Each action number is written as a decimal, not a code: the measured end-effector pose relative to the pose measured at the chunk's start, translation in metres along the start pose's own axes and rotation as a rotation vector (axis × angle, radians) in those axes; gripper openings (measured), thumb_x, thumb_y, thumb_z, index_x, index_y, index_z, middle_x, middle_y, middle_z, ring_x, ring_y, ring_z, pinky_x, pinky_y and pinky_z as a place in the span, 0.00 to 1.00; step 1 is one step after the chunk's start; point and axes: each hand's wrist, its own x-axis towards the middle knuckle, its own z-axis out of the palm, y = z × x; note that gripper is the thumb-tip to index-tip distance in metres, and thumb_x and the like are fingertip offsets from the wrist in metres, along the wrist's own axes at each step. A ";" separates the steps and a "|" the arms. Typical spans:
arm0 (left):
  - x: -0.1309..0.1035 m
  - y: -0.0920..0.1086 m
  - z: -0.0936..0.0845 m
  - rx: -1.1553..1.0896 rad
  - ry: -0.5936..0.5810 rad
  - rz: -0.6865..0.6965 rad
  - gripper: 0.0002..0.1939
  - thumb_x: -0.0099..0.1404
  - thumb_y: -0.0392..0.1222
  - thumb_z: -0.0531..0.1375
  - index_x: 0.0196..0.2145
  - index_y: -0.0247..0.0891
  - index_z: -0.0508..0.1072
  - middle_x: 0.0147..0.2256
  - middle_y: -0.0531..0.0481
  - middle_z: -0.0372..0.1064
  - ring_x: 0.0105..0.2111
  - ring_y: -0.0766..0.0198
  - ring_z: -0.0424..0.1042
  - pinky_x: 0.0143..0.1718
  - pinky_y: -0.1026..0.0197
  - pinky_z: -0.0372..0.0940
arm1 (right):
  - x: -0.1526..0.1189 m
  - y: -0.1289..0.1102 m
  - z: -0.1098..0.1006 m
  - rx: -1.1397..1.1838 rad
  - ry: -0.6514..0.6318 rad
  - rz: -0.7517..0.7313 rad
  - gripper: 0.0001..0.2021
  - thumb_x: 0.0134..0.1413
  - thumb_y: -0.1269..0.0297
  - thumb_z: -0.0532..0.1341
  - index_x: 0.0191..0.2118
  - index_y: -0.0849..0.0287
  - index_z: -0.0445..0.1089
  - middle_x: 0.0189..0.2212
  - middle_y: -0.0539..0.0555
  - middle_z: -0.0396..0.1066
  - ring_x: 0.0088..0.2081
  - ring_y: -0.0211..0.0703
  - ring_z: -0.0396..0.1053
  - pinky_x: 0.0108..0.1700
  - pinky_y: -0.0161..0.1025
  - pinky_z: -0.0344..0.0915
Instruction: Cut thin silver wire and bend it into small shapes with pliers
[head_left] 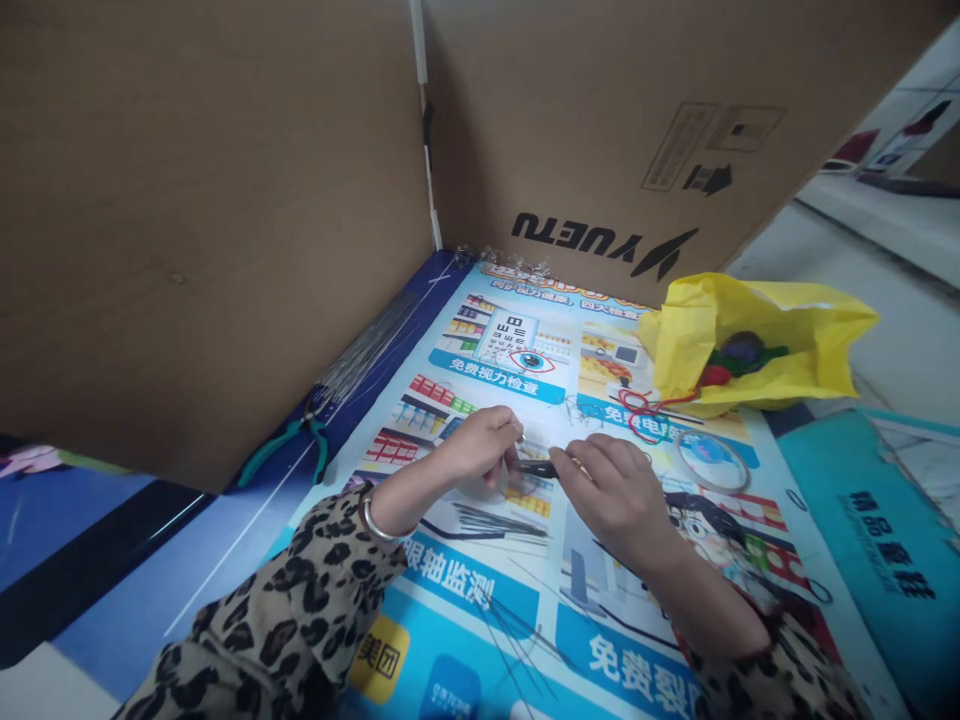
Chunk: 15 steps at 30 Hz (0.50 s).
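Note:
My right hand (pixel 611 495) is wrapped round a slim black hand tool (pixel 536 468), whose dark end points left; most of it is hidden in my palm, so its exact kind is unclear. Close to that end, my left hand (pixel 480 445) has its fingers pinched together. A thin wire-like piece seems to be at its fingertips, too small to make out. Below both hands, short dark wires (pixel 502 522) lie on a printed poster (pixel 517 565). More thin wires (pixel 517 640) are scattered nearer to me.
Teal-handled pliers (pixel 319 445) and a bundle of straight wires (pixel 367 350) lie left. Cardboard panels (pixel 555 130) stand behind and left. At right are a yellow bag (pixel 780 300) with yarn balls, red cord (pixel 641 410), a clear ring (pixel 742 470) and a teal sheet (pixel 840 480).

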 end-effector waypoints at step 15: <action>0.000 -0.004 0.008 -0.053 -0.047 -0.005 0.12 0.61 0.47 0.49 0.27 0.36 0.60 0.14 0.54 0.64 0.09 0.70 0.61 0.11 0.71 0.52 | 0.000 -0.005 -0.001 -0.021 -0.006 -0.048 0.11 0.54 0.72 0.55 0.44 0.58 0.67 0.35 0.54 0.70 0.40 0.45 0.61 0.41 0.44 0.55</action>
